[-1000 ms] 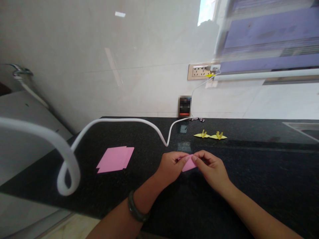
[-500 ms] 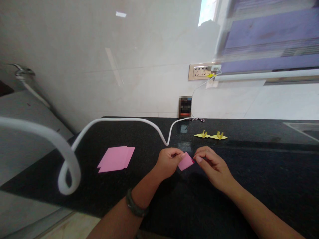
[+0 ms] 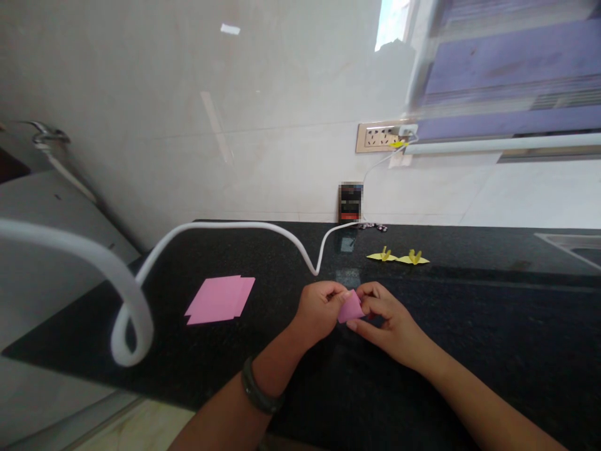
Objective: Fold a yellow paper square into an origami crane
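Nearest the camera, two bare forearms reach in from the bottom edge, the left one wearing a dark wristband (image 3: 260, 393). The left hand (image 3: 319, 310) and the right hand (image 3: 387, 319) meet just above the black speckled surface (image 3: 469, 326), both closed on a small folded pink paper (image 3: 350, 309) — the left grip pinching its left edge between thumb and fingertips, the right grip pinching its right side with the index finger stretched underneath. The paper is held up between the two hands, near the middle of the surface's front half; whether it touches the stone cannot be told.

To the left, well apart from the hands, a small stack of flat pink sheets (image 3: 220, 299) lies on the surface. A thick white hose (image 3: 126, 294) loops at the left edge and runs back across the stone.

Farther back and to the right sit two yellow folded paper figures (image 3: 398, 257), side by side. Behind them, against the tiled wall (image 3: 235, 125), stands a small dark device (image 3: 350, 203) — a thin white cable runs from it up to the socket plate (image 3: 381, 136). A sink rim (image 3: 570, 244) shows at the far right.
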Demonstrator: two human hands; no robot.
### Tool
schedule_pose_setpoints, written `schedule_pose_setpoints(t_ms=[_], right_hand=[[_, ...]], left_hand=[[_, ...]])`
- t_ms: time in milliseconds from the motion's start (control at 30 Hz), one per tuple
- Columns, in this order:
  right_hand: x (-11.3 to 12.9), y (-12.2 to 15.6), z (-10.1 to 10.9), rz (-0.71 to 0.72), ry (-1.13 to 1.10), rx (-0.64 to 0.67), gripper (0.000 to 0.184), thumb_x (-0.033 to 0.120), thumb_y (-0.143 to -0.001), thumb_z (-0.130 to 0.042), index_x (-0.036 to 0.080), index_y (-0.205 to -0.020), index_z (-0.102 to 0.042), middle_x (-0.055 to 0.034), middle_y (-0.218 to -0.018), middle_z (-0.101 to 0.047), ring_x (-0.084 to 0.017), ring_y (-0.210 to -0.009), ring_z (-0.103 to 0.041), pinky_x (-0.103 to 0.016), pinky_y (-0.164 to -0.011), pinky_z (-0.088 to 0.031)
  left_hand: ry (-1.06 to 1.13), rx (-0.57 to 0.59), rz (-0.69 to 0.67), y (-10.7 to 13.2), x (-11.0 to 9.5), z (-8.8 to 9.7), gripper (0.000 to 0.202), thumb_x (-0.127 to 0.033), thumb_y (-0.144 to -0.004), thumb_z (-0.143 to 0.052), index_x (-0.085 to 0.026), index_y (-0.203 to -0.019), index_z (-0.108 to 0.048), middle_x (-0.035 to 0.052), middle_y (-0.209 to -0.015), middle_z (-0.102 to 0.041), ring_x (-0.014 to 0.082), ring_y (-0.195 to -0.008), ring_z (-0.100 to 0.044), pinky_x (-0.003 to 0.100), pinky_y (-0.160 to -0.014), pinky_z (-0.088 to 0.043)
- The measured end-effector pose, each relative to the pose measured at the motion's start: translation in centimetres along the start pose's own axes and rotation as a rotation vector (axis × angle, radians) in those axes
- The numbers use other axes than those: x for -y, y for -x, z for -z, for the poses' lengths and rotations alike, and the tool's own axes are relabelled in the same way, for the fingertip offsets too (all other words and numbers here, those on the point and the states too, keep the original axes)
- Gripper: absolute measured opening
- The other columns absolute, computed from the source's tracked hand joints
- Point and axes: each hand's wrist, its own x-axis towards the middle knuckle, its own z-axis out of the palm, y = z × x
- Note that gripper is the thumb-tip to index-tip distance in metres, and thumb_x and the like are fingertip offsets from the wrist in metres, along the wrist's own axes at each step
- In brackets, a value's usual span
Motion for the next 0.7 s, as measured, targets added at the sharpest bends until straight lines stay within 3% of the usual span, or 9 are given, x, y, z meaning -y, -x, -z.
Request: schedule_pose_setpoints(t_ms=[200,367,500,567,700], right_hand=[[-0.7,0.0,-0.2,-0.074,-0.032,-0.035,0.005,0.024,-0.072,-0.056,0.019,-0.073,-0.056,-0.0048,-0.089,-0.048,-0.016,-0.079,-0.05,-0.025,-0.057,-0.042],[-1.0,-0.1,0.3,-0.087,-0.012,-0.062,0.009,0.027,-0.07,-0.058,0.019,-0.071,-0.056,-0.0055,-0.093,-0.048,-0.016,-0.079,-0.05,-0.025,-0.057,-0.042],[-1.1,-0.1,-0.3,-0.237,-0.096,-0.141,0.019,0.033,-0.069,-0.059,0.019,-0.079,-0.054,-0.0032,-0.08,-0.051,-0.014,-0.068,-0.051,-0.024,-0.053,-0.041],[-1.0,-0.1,-1.0,-0.324,-0.177,-0.121,0.026,0.035,-0.069,-0.058,0.018,-0.088,-0.054,-0.0014,-0.072,-0.053,-0.014,-0.063,-0.051,-0.024,-0.051,-0.04],[-1.0,0.0,-2.1,-0.348,-0.245,-0.116,0.019,0.035,-0.075,-0.051,0.017,-0.079,-0.057,-0.0006,-0.066,-0.054,-0.013,-0.058,-0.049,-0.023,-0.05,-0.039]], left_hand=[[-0.014,-0.007,0.039,-0.4,0.5,0.2,0.024,-0.03,-0.073,-0.049,-0.011,-0.066,-0.061,0.0006,-0.057,-0.054,0.0084,-0.052,-0.045,0.018,-0.046,-0.032],[0.003,-0.027,0.043,-0.7,1.3,0.3,0.024,-0.032,-0.072,-0.051,-0.012,-0.066,-0.062,0.0007,-0.057,-0.055,0.0085,-0.052,-0.046,0.018,-0.046,-0.033],[0.064,-0.101,0.031,-0.7,0.9,0.3,0.024,-0.032,-0.072,-0.052,-0.011,-0.068,-0.062,0.0015,-0.058,-0.057,0.0093,-0.053,-0.048,0.018,-0.048,-0.036],[0.09,-0.131,0.011,-0.6,0.5,0.1,0.023,-0.031,-0.072,-0.052,-0.011,-0.069,-0.062,0.0028,-0.062,-0.059,0.0102,-0.056,-0.051,0.019,-0.052,-0.038],[0.134,-0.073,-0.03,-0.2,0.1,-0.3,0.022,-0.03,-0.074,-0.051,-0.012,-0.071,-0.063,0.003,-0.063,-0.06,0.0109,-0.058,-0.053,0.02,-0.054,-0.041]])
